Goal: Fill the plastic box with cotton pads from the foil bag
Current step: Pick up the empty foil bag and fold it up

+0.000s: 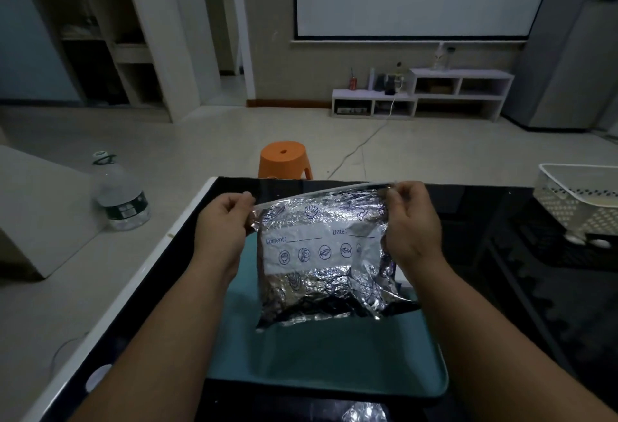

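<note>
A crinkled silver foil bag (pixel 321 264) with a white label and blue printed icons hangs upright above a teal tray (pixel 327 358). My left hand (pixel 222 227) pinches the bag's top left corner. My right hand (pixel 413 221) pinches the top right corner. The bag's top edge is stretched between the two hands. No cotton pads show. A small white edge (pixel 403 283) peeks out behind the bag's right side; I cannot tell whether it is the plastic box.
The tray lies on a black glass table (pixel 468 207) with a white rim. A white perforated basket (pixel 582 201) stands at the table's right. On the floor are an orange stool (pixel 284 157) and a large water bottle (pixel 118 192). Another piece of foil (pixel 364 413) shows at the bottom edge.
</note>
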Demonstrator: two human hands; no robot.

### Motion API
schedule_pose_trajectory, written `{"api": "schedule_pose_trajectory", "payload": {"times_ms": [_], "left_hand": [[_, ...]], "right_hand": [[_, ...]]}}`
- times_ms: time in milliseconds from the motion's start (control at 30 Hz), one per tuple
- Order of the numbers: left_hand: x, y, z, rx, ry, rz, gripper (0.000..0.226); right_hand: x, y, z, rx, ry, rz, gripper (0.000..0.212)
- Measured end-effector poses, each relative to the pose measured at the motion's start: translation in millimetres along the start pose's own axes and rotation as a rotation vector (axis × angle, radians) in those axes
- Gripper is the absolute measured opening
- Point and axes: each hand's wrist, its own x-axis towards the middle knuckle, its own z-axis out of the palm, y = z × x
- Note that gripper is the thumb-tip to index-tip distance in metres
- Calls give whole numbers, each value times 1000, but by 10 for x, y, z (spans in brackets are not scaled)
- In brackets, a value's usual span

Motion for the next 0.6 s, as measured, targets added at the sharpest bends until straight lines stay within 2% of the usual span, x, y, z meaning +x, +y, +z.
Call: {"api": "schedule_pose_trajectory", "payload": {"times_ms": [67, 133, 200, 300, 367, 400, 500, 600], "left_hand": [[1, 0, -1, -53, 75, 36, 9], [-17, 2, 5, -100, 72, 57, 8], [-59, 30, 23, -159, -58, -8, 10], [-94, 5, 12, -96, -265, -74, 28], [-89, -43, 7, -39, -318, -51, 34], [-89, -62, 14, -27, -308, -34, 35], [-79, -55, 5, -37, -156, -6, 31], [-68, -25, -25, -86, -102, -17, 24]], "right_hand": [[-5, 2, 4, 8, -4, 8, 12], [2, 22, 14, 11, 22, 37, 13], [44, 62, 6, 35, 88, 94, 13], [98, 89, -19, 174, 179, 207, 13], [86, 79, -24, 221, 208, 234, 5], [78, 69, -23, 257, 203, 237, 10], [56, 48, -12, 375, 30, 311, 38], [27, 25, -24, 246, -172, 308, 31]]}}
